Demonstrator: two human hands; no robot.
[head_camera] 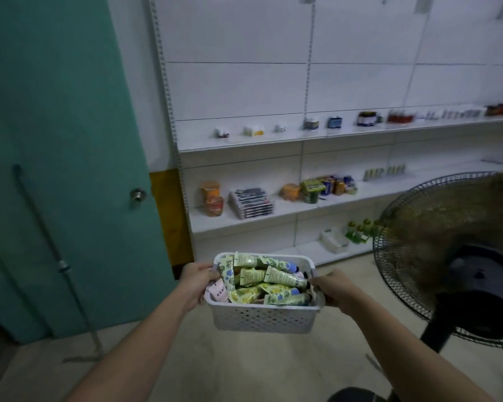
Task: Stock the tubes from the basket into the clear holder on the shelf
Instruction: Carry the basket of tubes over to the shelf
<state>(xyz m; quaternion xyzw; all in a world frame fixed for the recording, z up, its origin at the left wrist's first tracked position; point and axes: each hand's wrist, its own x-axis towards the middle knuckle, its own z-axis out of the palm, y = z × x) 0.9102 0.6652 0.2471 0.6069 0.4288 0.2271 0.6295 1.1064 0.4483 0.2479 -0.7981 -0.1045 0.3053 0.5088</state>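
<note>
I hold a white perforated plastic basket (263,316) out in front of me, above a pale floor (230,367). My left hand (196,281) grips the basket's left end, fingers curled over the rim. My right hand (336,288) grips the right end the same way. The basket is heaped with small tubes (285,277), mostly pale green and yellow with leaf prints and dark or blue caps, plus one pink packet (217,292) at the left.

Ahead stands a white shelf unit (273,137) carrying jars, boxes, cups and cans in sparse rows. On its lowest shelf, well beyond the basket, sits a clear holder (334,241) beside some green bottles (357,230). A teal door (58,126) fills the left, with a mop (55,256) leaning on it. A dark pedestal fan (453,256) stands at the right.
</note>
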